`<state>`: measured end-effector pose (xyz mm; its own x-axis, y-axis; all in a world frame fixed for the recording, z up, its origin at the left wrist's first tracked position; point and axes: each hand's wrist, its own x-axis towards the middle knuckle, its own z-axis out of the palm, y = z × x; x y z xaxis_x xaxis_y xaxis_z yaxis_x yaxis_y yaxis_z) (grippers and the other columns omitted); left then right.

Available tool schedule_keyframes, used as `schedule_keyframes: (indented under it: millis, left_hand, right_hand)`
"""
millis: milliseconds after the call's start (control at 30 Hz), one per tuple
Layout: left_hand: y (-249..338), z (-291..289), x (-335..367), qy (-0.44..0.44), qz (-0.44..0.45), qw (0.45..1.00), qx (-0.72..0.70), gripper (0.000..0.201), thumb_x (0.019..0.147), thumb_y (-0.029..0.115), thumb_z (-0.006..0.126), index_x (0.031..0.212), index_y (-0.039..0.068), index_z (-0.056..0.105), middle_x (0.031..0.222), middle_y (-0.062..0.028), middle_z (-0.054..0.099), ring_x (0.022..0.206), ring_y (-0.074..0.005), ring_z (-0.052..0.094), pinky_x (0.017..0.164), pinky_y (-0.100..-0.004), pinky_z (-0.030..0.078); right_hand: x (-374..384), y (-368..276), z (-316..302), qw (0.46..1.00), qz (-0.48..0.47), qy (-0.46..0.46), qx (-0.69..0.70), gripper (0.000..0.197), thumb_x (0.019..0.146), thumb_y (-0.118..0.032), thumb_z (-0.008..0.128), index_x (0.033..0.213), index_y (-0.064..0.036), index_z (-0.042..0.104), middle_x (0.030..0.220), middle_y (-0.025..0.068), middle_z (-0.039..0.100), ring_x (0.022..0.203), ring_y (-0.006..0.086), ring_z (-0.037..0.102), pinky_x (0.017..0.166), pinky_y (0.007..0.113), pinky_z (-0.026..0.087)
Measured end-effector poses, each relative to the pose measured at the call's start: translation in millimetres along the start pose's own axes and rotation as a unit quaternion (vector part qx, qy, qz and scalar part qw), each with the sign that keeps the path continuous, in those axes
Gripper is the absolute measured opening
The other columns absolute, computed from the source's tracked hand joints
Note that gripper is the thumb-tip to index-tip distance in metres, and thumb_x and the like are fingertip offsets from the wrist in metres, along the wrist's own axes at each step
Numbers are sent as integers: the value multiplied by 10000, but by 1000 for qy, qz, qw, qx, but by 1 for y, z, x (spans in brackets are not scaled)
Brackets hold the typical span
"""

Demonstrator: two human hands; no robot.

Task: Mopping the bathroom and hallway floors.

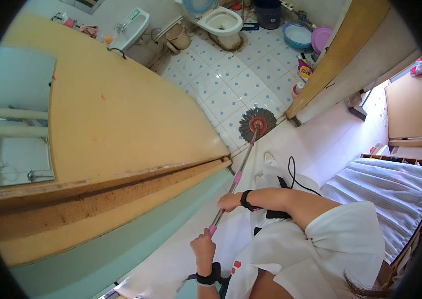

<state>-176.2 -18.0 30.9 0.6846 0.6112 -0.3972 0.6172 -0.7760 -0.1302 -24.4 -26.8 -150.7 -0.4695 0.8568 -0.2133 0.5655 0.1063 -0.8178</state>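
A mop (pixel 232 185) with a metal pole, pink grips and a dark grey round string head on a red disc slants up from my hands. Its mop head (pixel 248 130) lies spread on the floor at the bathroom doorway. My left hand (pixel 203 246) is closed round the top end of the pole, by a pink grip. Further down the pole, my right hand (pixel 229 201) is wrapped round the metal part below that grip. Black bands circle both wrists.
A yellow door (pixel 121 114) with a mirror stands at left; a yellow door frame (pixel 335 60) is on the right. Beyond are a toilet (pixel 223 21), a sink (pixel 133 30), a beige bucket (pixel 177 38) and a blue basin (pixel 298 36). A white curtain (pixel 385 194) hangs at right.
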Motion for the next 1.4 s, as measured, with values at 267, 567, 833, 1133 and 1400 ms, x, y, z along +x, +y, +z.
schedule_keyframes:
  millis: [267,567,833,1133,1400]
  left_hand:
    - [71,-17,97,27,58,997,-53,94,602,27,490,690,59,480,519,-123,520,489,-286,533,437,-382,398]
    - [130,22,144,42,113,988,-93,166,609,29,488,773,23,462,560,-133,534,517,-290,542,468,-381,417]
    - [42,42,54,-71,127,986,-76,207,632,54,475,835,29,449,597,-147,549,551,-299,553,495,-406,420]
    - [-147,98,-97,-128,133,980,-79,228,667,62,437,895,55,440,624,-138,548,568,-286,550,492,-390,422]
    - [-256,59,-194,-167,39,985,2,275,637,139,512,910,122,481,659,-123,560,603,-312,545,568,-423,420]
  right_hand:
    - [-67,76,-75,994,78,72,-34,142,560,-133,512,640,-22,550,635,146,544,619,317,532,492,401,414]
    - [-115,135,-84,968,241,53,-52,130,626,-120,508,730,-54,548,718,132,543,712,296,538,585,372,435]
    - [-68,92,1,950,294,80,-73,191,639,-157,558,808,-72,582,827,153,540,758,296,536,617,379,442]
    - [56,-65,117,977,210,-21,2,271,657,-281,569,718,-18,590,707,158,565,694,298,537,616,388,423]
    - [142,-177,158,989,37,-85,119,270,689,-289,558,787,-38,573,721,135,561,581,245,546,421,323,462]
